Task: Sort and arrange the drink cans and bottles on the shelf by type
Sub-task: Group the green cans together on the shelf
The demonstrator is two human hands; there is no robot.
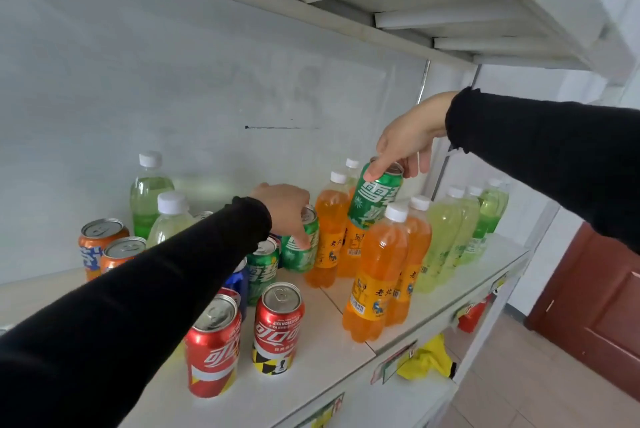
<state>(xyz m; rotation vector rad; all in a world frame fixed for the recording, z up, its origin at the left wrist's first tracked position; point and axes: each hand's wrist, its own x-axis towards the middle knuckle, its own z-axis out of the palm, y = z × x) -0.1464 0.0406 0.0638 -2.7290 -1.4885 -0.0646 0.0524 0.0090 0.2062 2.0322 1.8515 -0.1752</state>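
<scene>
The two near cola cans are red with white lettering and yellow-and-black checks at the base; the three Sprite cans are green with white characters; the far-left cans are orange with blue; the soda bottles are orange, white-capped; the right-hand bottles are pale yellow-green; both sleeves are black.

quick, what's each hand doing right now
Left hand: gripping a green can standing on the shelf.
Right hand: holding a tilted green can in the air.
</scene>
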